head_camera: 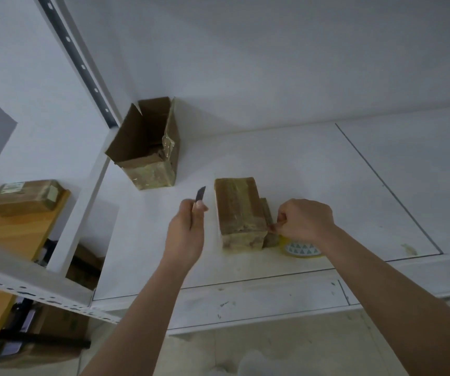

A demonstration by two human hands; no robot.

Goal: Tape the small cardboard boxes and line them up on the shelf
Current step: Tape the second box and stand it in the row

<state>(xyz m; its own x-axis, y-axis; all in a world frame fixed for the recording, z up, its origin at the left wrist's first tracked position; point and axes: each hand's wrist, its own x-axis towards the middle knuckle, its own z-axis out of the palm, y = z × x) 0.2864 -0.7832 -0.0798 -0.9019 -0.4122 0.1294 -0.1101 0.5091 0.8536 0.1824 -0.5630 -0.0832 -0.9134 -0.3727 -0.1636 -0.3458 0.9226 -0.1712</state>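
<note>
A taped small cardboard box [238, 210] lies on the white shelf [313, 185] near its front edge, with a smaller box [268, 223] tight against its right side. My left hand [188, 229] grips a dark cutter blade [200, 198] just left of the box. My right hand [303, 219] pinches the tape end at the smaller box's right front corner. Under that hand a tape roll [301, 249] with a triangle pattern lies flat, partly hidden. An open, empty cardboard box [147, 147] stands at the shelf's back left.
A white perforated shelf upright [80, 63] rises at the left. Beyond it, a taped box [25, 196] sits on a wooden surface [14, 234]. More boxes lie on the floor below. The shelf's right panel [408, 172] is bare.
</note>
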